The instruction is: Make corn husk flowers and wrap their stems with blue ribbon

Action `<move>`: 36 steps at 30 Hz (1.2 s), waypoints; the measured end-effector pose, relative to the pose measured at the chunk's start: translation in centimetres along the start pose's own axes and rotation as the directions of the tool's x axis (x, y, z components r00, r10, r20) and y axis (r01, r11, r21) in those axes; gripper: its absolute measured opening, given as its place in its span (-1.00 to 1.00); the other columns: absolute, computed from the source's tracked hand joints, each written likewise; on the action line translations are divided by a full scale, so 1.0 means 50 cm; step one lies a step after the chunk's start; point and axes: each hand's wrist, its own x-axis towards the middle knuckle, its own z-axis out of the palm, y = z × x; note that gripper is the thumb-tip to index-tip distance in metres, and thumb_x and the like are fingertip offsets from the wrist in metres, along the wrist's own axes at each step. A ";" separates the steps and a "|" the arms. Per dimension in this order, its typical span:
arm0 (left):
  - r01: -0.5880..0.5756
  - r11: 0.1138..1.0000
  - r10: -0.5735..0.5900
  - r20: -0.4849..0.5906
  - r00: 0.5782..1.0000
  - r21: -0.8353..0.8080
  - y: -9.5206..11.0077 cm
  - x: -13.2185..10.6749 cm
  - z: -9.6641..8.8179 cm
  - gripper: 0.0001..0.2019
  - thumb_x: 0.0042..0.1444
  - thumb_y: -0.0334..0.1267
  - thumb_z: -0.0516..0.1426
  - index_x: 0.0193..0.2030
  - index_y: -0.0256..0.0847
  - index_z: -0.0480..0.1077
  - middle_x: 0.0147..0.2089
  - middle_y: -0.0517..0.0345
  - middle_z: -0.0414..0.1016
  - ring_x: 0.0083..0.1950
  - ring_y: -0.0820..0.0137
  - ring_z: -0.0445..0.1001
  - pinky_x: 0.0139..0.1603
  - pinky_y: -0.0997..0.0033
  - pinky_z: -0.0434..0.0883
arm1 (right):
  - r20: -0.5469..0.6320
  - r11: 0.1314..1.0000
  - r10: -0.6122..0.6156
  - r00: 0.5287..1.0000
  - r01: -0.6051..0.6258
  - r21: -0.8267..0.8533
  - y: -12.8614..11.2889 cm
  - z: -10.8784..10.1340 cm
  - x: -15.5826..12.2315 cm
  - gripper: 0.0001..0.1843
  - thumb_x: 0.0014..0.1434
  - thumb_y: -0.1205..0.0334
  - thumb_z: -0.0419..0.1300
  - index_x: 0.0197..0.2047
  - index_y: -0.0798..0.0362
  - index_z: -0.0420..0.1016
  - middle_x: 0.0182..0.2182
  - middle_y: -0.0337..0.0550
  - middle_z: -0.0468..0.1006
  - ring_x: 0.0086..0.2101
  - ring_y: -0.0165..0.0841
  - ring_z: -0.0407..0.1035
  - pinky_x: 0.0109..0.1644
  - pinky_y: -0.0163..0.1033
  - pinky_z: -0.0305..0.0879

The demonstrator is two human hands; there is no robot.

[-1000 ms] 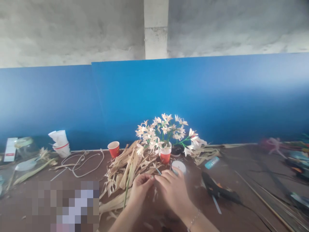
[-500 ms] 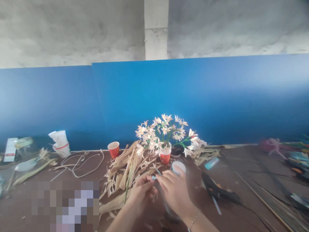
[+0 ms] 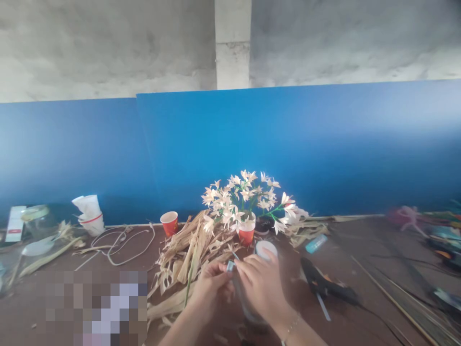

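My left hand [image 3: 211, 286] and my right hand [image 3: 260, 284] meet low in the middle of the view, fingers curled and pinched together over a small pale blue-grey piece [image 3: 230, 265] between the fingertips. A thin dark strip [image 3: 242, 298] hangs down from that point; what it is stays blurred. Just beyond the hands lies a heap of dried corn husks [image 3: 190, 247]. Behind it stands a red paper cup [image 3: 247, 232] holding a bunch of small cream husk flowers [image 3: 243, 196]. A white round lid [image 3: 266, 248] lies beside my right fingers.
A black glue gun [image 3: 326, 284] lies right of my hands, a light blue tube [image 3: 316, 243] beyond it. Another red cup [image 3: 169, 223], white cable [image 3: 126, 242], stacked white cups [image 3: 89, 214] and a glass jar [image 3: 36, 220] sit left. Thin sticks [image 3: 396, 300] lie right. A blue wall panel [image 3: 324, 154] backs the table.
Both hands have lifted slightly off the table and drawn together. The small pale piece between the fingertips shows more clearly, with a dark strip now hanging below it.
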 end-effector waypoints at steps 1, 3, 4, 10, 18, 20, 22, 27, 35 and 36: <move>0.020 0.999 -0.020 0.002 1.000 -0.042 0.003 -0.004 0.003 -0.75 -0.29 -0.33 0.38 -0.56 -0.29 0.37 -0.68 0.26 0.41 -0.68 0.60 0.34 -0.67 0.68 0.23 | 0.000 1.000 0.002 1.000 -0.002 0.003 0.001 0.001 0.000 -0.78 0.21 0.38 0.05 -0.27 -0.02 0.51 -0.50 -0.28 0.52 -0.37 -0.40 0.40 0.15 -0.09 -0.14; 0.054 0.992 -0.053 0.014 0.998 -0.115 0.007 -0.009 0.008 -0.76 -0.31 -0.39 0.38 -0.57 -0.31 0.37 -0.58 0.22 0.47 -0.56 0.58 0.44 -0.54 0.70 0.34 | -0.002 1.000 0.008 1.000 -0.008 0.009 0.002 0.003 -0.001 -0.78 0.20 0.40 0.05 -0.27 -0.02 0.51 -0.50 -0.29 0.53 -0.38 -0.40 0.40 0.16 -0.08 -0.15; 0.061 0.989 -0.059 0.021 0.998 -0.131 0.008 -0.010 0.009 -0.76 -0.31 -0.39 0.38 -0.57 -0.31 0.37 -0.55 0.20 0.48 -0.51 0.55 0.48 -0.49 0.69 0.37 | -0.003 1.000 0.013 1.000 -0.013 0.011 0.003 0.004 -0.002 -0.77 0.19 0.40 0.05 -0.26 -0.02 0.51 -0.50 -0.29 0.53 -0.38 -0.40 0.40 0.16 -0.07 -0.15; -0.094 0.994 0.095 -0.035 0.995 0.049 0.001 0.000 0.000 -0.67 -0.27 -0.12 0.38 -0.51 -0.27 0.39 -0.65 0.23 0.45 -0.66 0.51 0.40 -0.63 0.61 0.29 | -0.013 0.998 0.005 1.000 -0.004 0.058 -0.002 0.005 -0.003 -0.80 0.17 0.39 0.09 -0.25 -0.02 0.52 -0.50 -0.29 0.54 -0.39 -0.39 0.41 0.19 -0.02 -0.19; -0.169 0.976 0.179 -0.059 0.982 0.137 -0.006 0.005 -0.008 -0.64 -0.29 -0.03 0.37 -0.47 -0.29 0.49 -0.62 0.18 0.50 -0.62 0.52 0.39 -0.57 0.58 0.29 | 0.052 0.976 0.147 0.988 -0.153 0.154 -0.017 -0.006 0.002 -0.77 0.18 0.40 0.08 -0.27 -0.04 0.53 -0.45 -0.27 0.59 -0.38 -0.37 0.43 0.13 -0.02 -0.10; -0.187 0.968 0.200 -0.059 0.978 0.167 -0.001 0.006 -0.010 -0.64 -0.31 -0.03 0.38 -0.48 -0.29 0.50 -0.61 0.15 0.52 -0.59 0.50 0.40 -0.52 0.56 0.32 | 0.118 0.940 0.229 0.966 -0.251 0.230 -0.019 -0.008 0.006 -0.80 0.17 0.35 0.10 -0.31 -0.03 0.55 -0.42 -0.23 0.60 -0.37 -0.35 0.43 0.13 0.00 -0.08; -0.217 0.955 0.230 -0.044 0.972 0.204 0.008 0.007 -0.013 -0.65 -0.32 -0.04 0.39 -0.50 -0.29 0.52 -0.60 0.14 0.52 -0.56 0.48 0.41 -0.48 0.53 0.35 | 0.241 0.852 0.338 0.910 -0.405 0.331 -0.020 -0.009 0.011 -0.83 0.13 0.30 0.13 -0.34 -0.01 0.58 -0.42 -0.19 0.61 -0.35 -0.30 0.44 0.07 -0.03 0.06; -0.250 0.940 0.249 0.034 0.968 0.234 0.027 0.005 -0.017 -0.70 -0.32 -0.09 0.40 -0.55 -0.29 0.53 -0.62 0.15 0.50 -0.57 0.47 0.41 -0.49 0.52 0.35 | 0.698 0.194 0.475 0.536 -0.838 0.511 -0.007 -0.011 0.025 -0.82 -0.08 0.19 0.28 -0.43 0.13 0.59 -0.57 -0.17 0.56 -0.52 -0.37 0.39 -0.39 -0.28 0.23; -0.147 0.976 0.140 0.052 0.989 0.163 0.026 -0.008 -0.008 -0.69 -0.36 -0.13 0.42 -0.50 -0.29 0.53 -0.57 0.16 0.53 -0.61 0.55 0.37 -0.55 0.57 0.30 | 0.866 -0.169 0.321 0.383 -0.877 0.451 0.007 -0.023 0.023 -0.78 -0.26 0.20 0.35 -0.52 0.17 0.55 -0.67 -0.21 0.48 -0.59 -0.43 0.34 -0.47 -0.34 0.19; -0.154 0.975 0.147 0.055 0.988 0.160 0.026 -0.009 -0.007 -0.69 -0.37 -0.13 0.42 -0.51 -0.29 0.52 -0.56 0.16 0.53 -0.62 0.55 0.36 -0.56 0.57 0.29 | 0.869 -0.170 0.316 0.381 -0.878 0.447 0.007 -0.024 0.021 -0.78 -0.25 0.18 0.34 -0.51 0.17 0.55 -0.67 -0.21 0.48 -0.59 -0.43 0.34 -0.47 -0.35 0.19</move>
